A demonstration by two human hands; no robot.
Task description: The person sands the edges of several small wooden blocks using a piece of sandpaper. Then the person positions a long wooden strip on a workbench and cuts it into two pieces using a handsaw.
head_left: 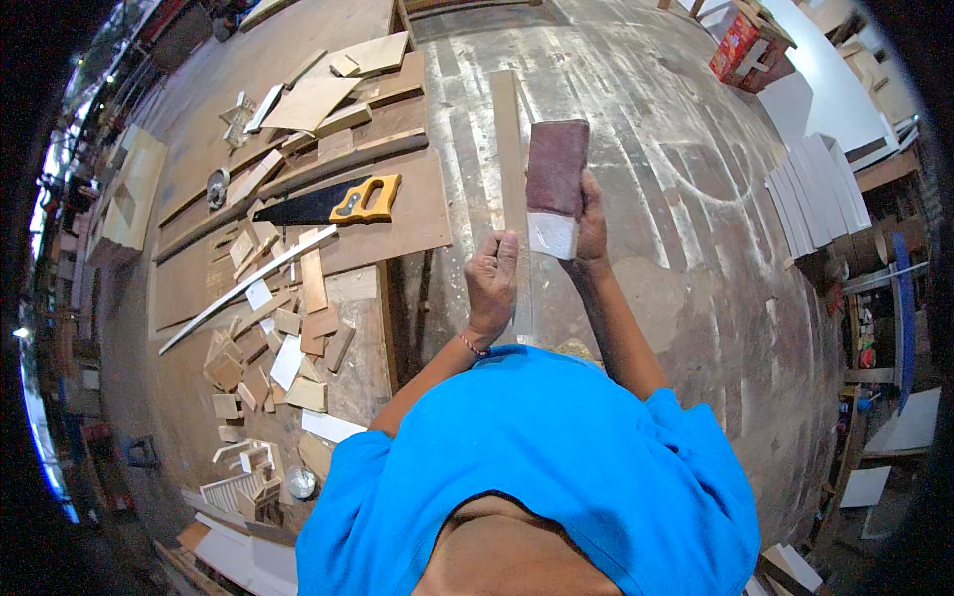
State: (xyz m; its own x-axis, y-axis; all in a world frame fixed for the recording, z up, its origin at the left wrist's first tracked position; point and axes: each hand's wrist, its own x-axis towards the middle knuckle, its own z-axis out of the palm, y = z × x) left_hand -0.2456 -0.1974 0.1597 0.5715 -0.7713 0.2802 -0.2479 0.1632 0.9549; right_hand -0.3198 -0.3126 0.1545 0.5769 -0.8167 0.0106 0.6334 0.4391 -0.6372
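My right hand (593, 219) is closed round the edge of a sanding block (556, 171), a flat rectangle with a dark brown face and a white lower end. It is held up beside a long, narrow wooden strip (508, 139) that runs away from my body. My left hand (492, 283) is closed on the near part of that strip, thumb pointing up along it. The strip's near end passes down towards my blue shirt. Whether the block touches the strip, I cannot tell.
A handsaw (333, 202) with a yellow handle lies on a brown board to the left. Small wood offcuts (288, 323) are heaped nearer me, and panels (313, 104) are stacked farther off. At the right are white boards (817, 194) and a red box (745, 50).
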